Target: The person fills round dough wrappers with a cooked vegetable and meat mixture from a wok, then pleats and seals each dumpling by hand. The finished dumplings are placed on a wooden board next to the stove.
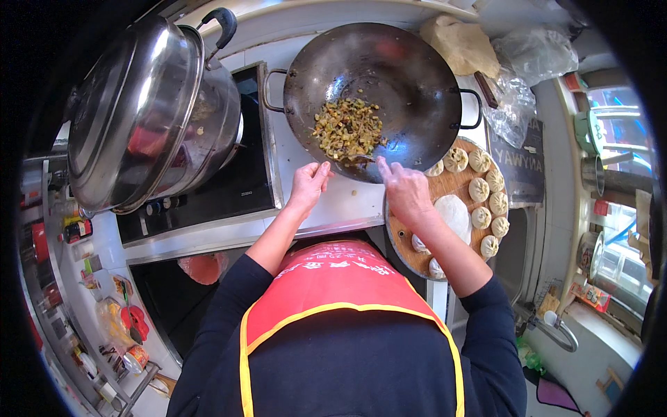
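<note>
A dark metal wok (417, 78) holds a heap of chopped vegetable filling (346, 130). At the wok's near rim is my right hand (409, 190), its fingers closed on a mostly hidden utensil whose thin metal edge (365, 157) touches the filling. My left hand (311, 182) is just left of it by the same rim, fingers curled and thumb up; whether something lies in it is not clear. Pleated buns (479, 189) sit on a round wooden board (437, 193) at the right, around a pale dough piece (453, 219) partly behind my right forearm.
A large lidded steel pot (172, 120) stands on the black cooktop (208, 208) at the left. Beyond the wok's right handle lie a knife with a brown handle (485, 89), clear plastic bags (513, 109) and a beige cloth or wrap (461, 44). A sink faucet (560, 333) is at the right.
</note>
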Demonstrator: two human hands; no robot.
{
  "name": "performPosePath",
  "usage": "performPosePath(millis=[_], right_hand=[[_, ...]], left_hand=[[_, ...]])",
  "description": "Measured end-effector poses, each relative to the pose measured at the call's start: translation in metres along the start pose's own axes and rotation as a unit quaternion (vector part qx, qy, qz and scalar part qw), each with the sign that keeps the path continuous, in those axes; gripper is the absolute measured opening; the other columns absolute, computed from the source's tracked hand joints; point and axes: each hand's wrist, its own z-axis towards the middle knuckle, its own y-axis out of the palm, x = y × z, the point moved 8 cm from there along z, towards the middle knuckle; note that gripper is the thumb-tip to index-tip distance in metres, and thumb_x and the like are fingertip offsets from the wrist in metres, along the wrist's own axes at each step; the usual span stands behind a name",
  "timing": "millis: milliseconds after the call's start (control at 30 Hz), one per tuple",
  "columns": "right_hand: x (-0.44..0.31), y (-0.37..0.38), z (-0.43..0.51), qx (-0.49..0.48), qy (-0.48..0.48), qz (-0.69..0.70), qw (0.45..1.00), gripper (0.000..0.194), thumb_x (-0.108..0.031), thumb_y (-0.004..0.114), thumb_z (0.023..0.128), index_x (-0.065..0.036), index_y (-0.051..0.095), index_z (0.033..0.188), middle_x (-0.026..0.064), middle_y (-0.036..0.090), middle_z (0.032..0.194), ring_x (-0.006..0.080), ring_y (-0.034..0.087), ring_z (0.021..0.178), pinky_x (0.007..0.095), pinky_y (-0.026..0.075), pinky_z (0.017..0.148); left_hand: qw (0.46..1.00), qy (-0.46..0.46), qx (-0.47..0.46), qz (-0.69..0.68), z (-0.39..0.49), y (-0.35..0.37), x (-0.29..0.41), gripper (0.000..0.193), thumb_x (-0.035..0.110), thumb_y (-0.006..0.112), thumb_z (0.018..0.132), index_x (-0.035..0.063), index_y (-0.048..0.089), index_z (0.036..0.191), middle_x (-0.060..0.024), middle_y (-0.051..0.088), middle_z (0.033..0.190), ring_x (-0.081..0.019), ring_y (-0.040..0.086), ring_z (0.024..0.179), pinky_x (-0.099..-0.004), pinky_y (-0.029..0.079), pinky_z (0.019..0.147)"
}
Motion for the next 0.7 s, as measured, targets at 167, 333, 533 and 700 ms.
performPosePath(millis=[167, 333, 533, 700], right_hand=[[0.038, 0.018, 0.017, 0.065, 0.121, 0.011, 0.991, 0.045, -0.003, 0.051, 0.082, -0.006, 0.052, 0.127, 0.0131, 0.059, 0.086, 0.027, 0.064, 0.069, 0.0396, 0.052, 0.057], [0.001, 0.037, 0.018, 0.104, 0.14, 0.039, 0.984, 0.027, -0.01, 0.052, 0.083, -0.001, 0.059, 0.106, 0.0135, 0.058, 0.089, 0.0265, 0.056, 0.084, 0.0404, 0.047, 0.068], [0.06, -0.028, -0.068, 0.247, 0.238, 0.097, 0.934, 0.004, -0.01, 0.06, 0.07, -0.01, 0.055, 0.07, 0.0097, 0.052, 0.075, 0.0276, 0.052, 0.075, 0.0424, 0.041, 0.066], [0.168, 0.029, -0.181, 0.072, 0.426, 0.025, 0.901, 0.024, -0.021, 0.064, 0.082, -0.003, 0.066, 0.098, 0.0151, 0.063, 0.097, 0.0309, 0.059, 0.094, 0.0422, 0.046, 0.083]], left_hand=[[0.999, -0.008, -0.007, 0.046, 0.002, 0.003, 0.007, 0.033, 0.034, 0.057, 0.096, 0.0044, 0.062, 0.082, 0.0041, 0.047, 0.057, -0.0056, 0.041, 0.052, -0.0225, 0.032, 0.05], [0.999, -0.032, 0.006, 0.042, 0.004, -0.006, -0.001, 0.034, 0.036, 0.058, 0.095, 0.0049, 0.062, 0.084, 0.0052, 0.044, 0.06, -0.0052, 0.039, 0.054, -0.0231, 0.032, 0.052], [0.999, -0.036, -0.019, 0.009, 0.006, -0.009, -0.001, 0.034, 0.034, 0.054, 0.098, 0.0047, 0.06, 0.081, 0.0033, 0.043, 0.056, -0.0063, 0.039, 0.05, -0.0224, 0.03, 0.048], [0.997, -0.054, -0.052, 0.026, -0.017, -0.009, -0.011, 0.04, 0.037, 0.049, 0.099, 0.0055, 0.059, 0.078, 0.0025, 0.043, 0.055, -0.0064, 0.039, 0.05, -0.0228, 0.03, 0.049]])
